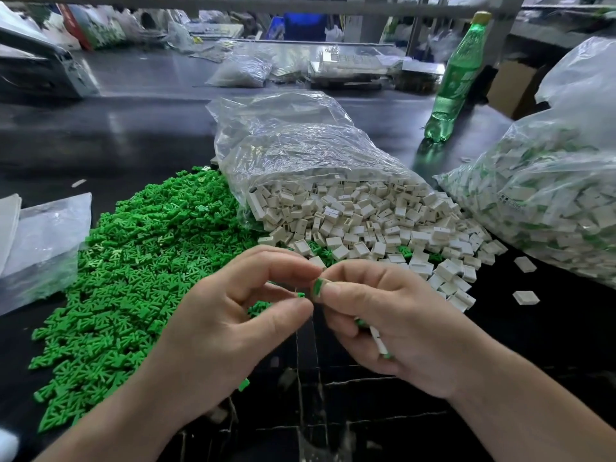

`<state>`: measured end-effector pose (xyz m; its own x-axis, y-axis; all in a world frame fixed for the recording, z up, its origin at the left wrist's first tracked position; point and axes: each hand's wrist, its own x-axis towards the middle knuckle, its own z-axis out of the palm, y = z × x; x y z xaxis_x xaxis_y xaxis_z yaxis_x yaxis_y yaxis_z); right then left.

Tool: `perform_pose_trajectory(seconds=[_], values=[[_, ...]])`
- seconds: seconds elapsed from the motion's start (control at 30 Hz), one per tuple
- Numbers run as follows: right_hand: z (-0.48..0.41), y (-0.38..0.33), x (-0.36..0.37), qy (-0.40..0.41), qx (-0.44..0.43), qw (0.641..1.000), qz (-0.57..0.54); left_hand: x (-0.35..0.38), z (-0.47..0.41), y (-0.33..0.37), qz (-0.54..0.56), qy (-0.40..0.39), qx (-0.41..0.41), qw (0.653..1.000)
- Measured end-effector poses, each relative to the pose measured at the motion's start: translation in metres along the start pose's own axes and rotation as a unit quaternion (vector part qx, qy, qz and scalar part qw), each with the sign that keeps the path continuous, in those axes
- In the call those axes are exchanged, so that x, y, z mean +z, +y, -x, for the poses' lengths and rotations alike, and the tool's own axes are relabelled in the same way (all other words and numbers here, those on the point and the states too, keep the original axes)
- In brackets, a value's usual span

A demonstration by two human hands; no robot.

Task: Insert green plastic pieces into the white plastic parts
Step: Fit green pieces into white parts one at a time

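Right hand [393, 328] pinches a small white part [316, 297] with a bright green piece [318, 286] seated in its end. Left hand [233, 315] curls at its 9 o'clock; I cannot tell whether it grips anything. Green pile [133, 278] lies at 9 o'clock, white pile [366, 228] at 1.

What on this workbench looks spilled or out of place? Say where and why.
Two white parts lie alone on the table right of the white pile spilling from the clear bag; a few green pieces are mixed into that pile's front edge.

Loose green pieces [133, 278] heaped left; white parts [366, 225] piled right, boxy, overlapping green heap's edge.
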<state>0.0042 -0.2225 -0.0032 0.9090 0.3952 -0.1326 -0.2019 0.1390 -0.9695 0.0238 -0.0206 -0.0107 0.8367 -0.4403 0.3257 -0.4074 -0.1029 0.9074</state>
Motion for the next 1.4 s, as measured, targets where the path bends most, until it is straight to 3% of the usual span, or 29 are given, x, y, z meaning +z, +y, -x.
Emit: perform_pose_trajectory(seconds=[0.23, 0.43, 0.53, 0.63, 0.73, 0.87, 0.93, 0.97, 1.0, 1.07, 1.13, 1.17, 1.23, 1.4], values=[[-0.001, 0.008, 0.000, -0.041, 0.012, 0.999, -0.011, -0.001, -0.004, 0.001, -0.142, 0.017, 0.099, 0.985], [-0.003, 0.009, -0.005, -0.102, 0.040, 0.990, -0.091, 0.001, -0.003, 0.003, -0.125, 0.038, 0.114, 0.985], [-0.007, 0.011, -0.014, -0.135, 0.029, 0.973, -0.185, 0.002, 0.000, 0.002, -0.133, 0.056, 0.085, 0.986], [-0.011, 0.007, -0.029, -0.163, -0.030, 0.933, -0.319, -0.002, 0.001, -0.008, -0.231, 0.066, 0.041, 0.970], [-0.010, 0.002, -0.044, -0.079, -0.067, 0.942, -0.320, -0.001, -0.001, -0.018, -0.377, 0.018, 0.030, 0.926], [-0.007, -0.005, -0.054, 0.086, -0.059, 0.969, -0.225, 0.009, -0.005, -0.027, -0.498, -0.058, 0.081, 0.861], [-0.006, -0.007, -0.059, 0.162, -0.047, 0.979, -0.117, 0.010, -0.007, -0.031, -0.528, -0.080, 0.074, 0.842], [-0.005, -0.007, -0.059, 0.207, -0.034, 0.978, -0.013, 0.010, -0.007, -0.031, -0.537, -0.084, 0.070, 0.837], [-0.003, -0.006, -0.060, 0.251, -0.013, 0.959, 0.129, 0.010, -0.007, -0.032, -0.543, -0.083, 0.068, 0.833], [-0.001, -0.003, -0.059, 0.293, 0.030, 0.854, 0.429, 0.008, -0.007, -0.033, -0.549, -0.074, 0.064, 0.830], [-0.002, -0.001, -0.052, 0.269, 0.096, 0.735, 0.615, 0.008, -0.007, -0.033, -0.557, -0.069, 0.058, 0.826], [-0.003, 0.001, -0.049, 0.255, 0.119, 0.696, 0.661, 0.008, -0.007, -0.033, -0.557, -0.068, 0.057, 0.825], [-0.008, 0.004, -0.042, 0.235, 0.135, 0.661, 0.700, 0.008, -0.008, -0.033, -0.552, -0.067, 0.050, 0.830], [-0.014, 0.008, -0.037, 0.227, 0.122, 0.639, 0.725, 0.010, -0.009, -0.033, -0.534, -0.056, 0.024, 0.843]])
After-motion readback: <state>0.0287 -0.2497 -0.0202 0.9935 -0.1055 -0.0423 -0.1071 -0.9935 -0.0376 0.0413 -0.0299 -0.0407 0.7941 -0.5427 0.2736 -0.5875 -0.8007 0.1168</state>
